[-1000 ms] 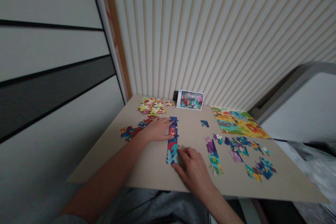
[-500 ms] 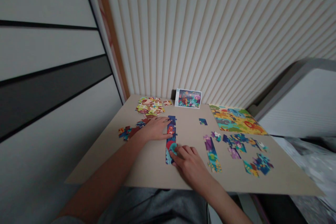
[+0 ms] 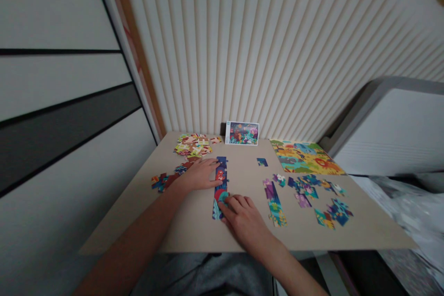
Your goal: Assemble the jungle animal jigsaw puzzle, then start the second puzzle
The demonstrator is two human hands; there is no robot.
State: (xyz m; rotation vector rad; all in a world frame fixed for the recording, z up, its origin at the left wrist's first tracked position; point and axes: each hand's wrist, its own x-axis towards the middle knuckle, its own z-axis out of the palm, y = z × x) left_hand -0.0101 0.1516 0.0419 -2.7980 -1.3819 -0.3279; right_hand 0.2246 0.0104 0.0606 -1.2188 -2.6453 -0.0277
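A narrow upright strip of joined jigsaw puzzle pieces [image 3: 221, 166], dark blue with red and teal patches, lies on the table. My left hand [image 3: 200, 175] rests at its left side, fingers apart, with fingertips and thumb touching the strip's upper and middle parts. At the strip's lower end, my right hand [image 3: 243, 215] has its thumb and bent fingers on a teal and red puzzle piece [image 3: 218, 212], partly covering it. Dark and reddish loose puzzle pieces [image 3: 163, 181] lie to the left, partly hidden by my left hand and forearm.
A picture card [image 3: 242, 133] leans at the back, right of a pile of light puzzle pieces [image 3: 192, 144]. An assembled animal puzzle [image 3: 305, 156] lies back right. Another joined strip [image 3: 274, 203], a single blue piece [image 3: 262, 162] and several loose clusters [image 3: 305, 187] occupy the right side.
The view has shifted slightly, so the table's contents sit a little further left. Both hands stay at the same places on the strip, with no clear movement of the pieces.
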